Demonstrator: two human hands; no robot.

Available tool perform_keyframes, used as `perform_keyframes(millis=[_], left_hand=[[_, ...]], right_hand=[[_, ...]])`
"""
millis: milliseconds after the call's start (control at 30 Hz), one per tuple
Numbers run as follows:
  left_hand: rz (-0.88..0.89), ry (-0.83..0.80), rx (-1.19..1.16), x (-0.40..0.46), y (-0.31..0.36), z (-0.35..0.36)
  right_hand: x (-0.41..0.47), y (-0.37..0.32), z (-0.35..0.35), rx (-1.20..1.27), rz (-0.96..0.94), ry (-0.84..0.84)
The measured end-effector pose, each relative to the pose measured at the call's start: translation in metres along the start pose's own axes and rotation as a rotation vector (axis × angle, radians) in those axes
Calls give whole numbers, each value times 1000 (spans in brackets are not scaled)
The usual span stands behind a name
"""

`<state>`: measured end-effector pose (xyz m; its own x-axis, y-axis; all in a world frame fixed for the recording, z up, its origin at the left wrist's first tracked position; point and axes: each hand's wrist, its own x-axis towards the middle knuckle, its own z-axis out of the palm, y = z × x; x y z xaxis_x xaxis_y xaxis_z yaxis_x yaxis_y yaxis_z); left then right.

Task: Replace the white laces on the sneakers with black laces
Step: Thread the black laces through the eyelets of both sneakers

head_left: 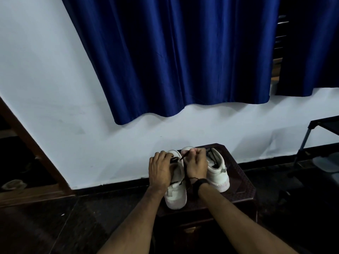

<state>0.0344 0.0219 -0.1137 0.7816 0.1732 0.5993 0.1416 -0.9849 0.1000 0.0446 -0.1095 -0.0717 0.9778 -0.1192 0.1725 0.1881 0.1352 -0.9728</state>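
Two white sneakers stand side by side on a dark wooden stool near the wall. The left hand curls over the near sneaker, gripping its upper by the collar. The right hand pinches the end of a black lace above that shoe (the rest trails down past the wrist). The far sneaker sits just beside it, black lace showing inside. A blue curtain hangs behind.

Both hands thread black lace through sneaker.
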Motion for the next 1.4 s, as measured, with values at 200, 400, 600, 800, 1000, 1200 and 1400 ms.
perform_keyframes(millis=[200, 400, 600, 800, 1000, 1200, 1400], left_hand=[[-40, 3, 42, -2, 6, -10], [-133, -26, 99, -2, 12, -11], [-155, -113, 175, 0, 19, -16], [-335, -149, 206, -2, 23, -21], [-367, -192, 206, 0, 23, -21], [-313, -188, 145, -1, 24, -24], [-303, -203, 38, 0, 22, -23]], right_hand=[[31, -26, -22, -804, -343, -350], [31, -40, -30, -1367, -278, -655], [52, -49, -44, -495, -279, -99], [49, -88, -52, 659, 229, -365], [47, -72, -62, -910, -267, -523], [25, -30, -43, -1410, -391, -710], [32, -21, -18, -1381, -314, -755]])
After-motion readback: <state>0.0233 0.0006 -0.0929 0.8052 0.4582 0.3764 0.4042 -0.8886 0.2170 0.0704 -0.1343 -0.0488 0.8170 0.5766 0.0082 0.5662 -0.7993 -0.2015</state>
